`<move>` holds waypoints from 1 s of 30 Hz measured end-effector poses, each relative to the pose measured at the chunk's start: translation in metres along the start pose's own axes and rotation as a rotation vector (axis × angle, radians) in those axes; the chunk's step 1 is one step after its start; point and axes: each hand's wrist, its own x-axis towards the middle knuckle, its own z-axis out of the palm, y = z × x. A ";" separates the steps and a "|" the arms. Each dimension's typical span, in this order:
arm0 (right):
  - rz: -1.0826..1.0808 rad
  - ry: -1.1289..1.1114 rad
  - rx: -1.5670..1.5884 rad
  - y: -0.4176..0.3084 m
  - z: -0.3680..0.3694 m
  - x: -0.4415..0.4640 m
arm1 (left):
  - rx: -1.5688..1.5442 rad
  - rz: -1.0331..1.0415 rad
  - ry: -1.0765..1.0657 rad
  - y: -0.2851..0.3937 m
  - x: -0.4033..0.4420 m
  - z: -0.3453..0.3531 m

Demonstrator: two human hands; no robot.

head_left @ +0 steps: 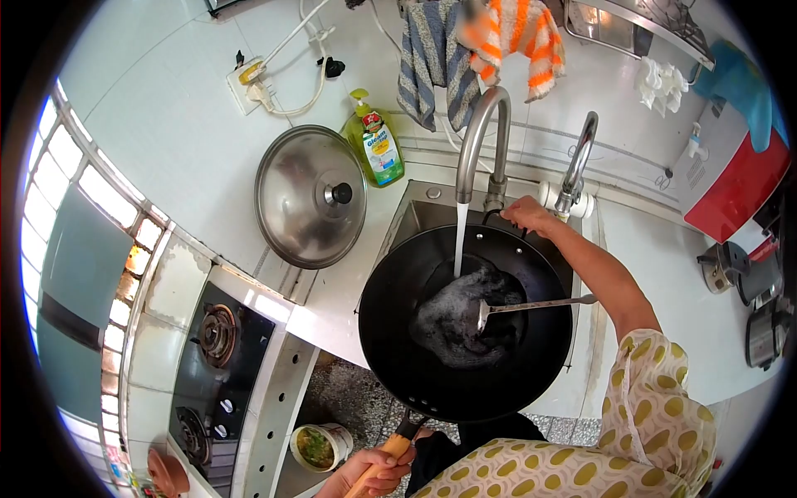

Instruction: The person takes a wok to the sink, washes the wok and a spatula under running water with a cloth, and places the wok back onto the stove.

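A large black wok (390,357) rests over the sink, with foamy water (465,319) pooled in its bottom. My left hand (382,471) is wrapped round its wooden handle (369,481) at the near side. At the far rim, my right hand (530,214) has its fingers closed at the small black loop handle (490,217), close to the tap. Water runs from the tall curved tap (475,124) into the wok. Inside the wok lies a metal ladle or spatula (540,306), its head partly in the water and its handle over the right rim.
A steel lid (299,199) leans on the wall beside a green dish soap bottle (378,149). Behind the sink stands a second tap (579,166). Towels (436,62) hang above. On the left is a gas stove (220,357); a white bucket (328,448) stands below.
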 end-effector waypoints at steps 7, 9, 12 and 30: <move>0.009 -0.007 0.017 -0.001 -0.001 -0.001 | 0.060 0.039 0.108 -0.003 -0.002 -0.004; 0.012 -0.012 0.017 -0.002 -0.001 -0.001 | 0.068 0.050 0.142 -0.004 -0.003 -0.001; 0.005 -0.014 0.027 -0.001 0.000 -0.002 | 0.073 0.070 0.184 -0.007 -0.003 0.001; -0.010 -0.012 0.009 0.001 0.000 0.002 | 0.037 0.015 0.100 -0.013 0.006 0.004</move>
